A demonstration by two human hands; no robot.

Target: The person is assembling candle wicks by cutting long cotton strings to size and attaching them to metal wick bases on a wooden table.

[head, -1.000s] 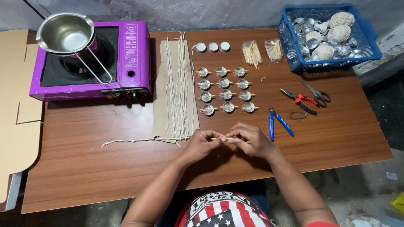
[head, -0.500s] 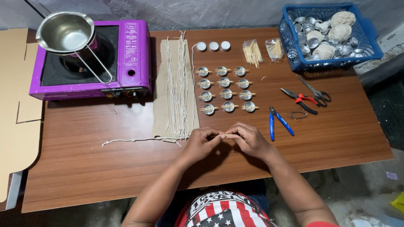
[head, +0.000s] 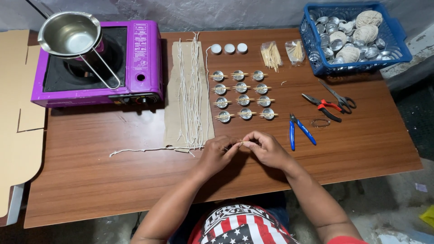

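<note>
Because the work is fine and close, both hands meet just above the near edge of the wooden surface [head: 90,190], thumbs and forefingers pinched together. Furthest left sits a purple portable stove [head: 135,58] bearing a steel pouring pot [head: 68,34], kept well apart from the hands. Next comes a strip of cardboard [head: 174,113] with pale wick cords [head: 192,90] laid lengthwise, straight and untangled, ready to be picked off one by one. The left hand [head: 217,156] is closed on a thin wick piece [head: 149,149], an off-white, slightly kinked cord that trails leftward along the surface. The right hand [head: 266,149] is pinched shut on the same piece, where a small pale stick seems to lie between the fingertips; I cannot tell its exact form. Beyond them stand small metal cups [head: 244,95] in neat rows, each crossed by sticks; blue pliers [head: 300,131] lie just right
</note>
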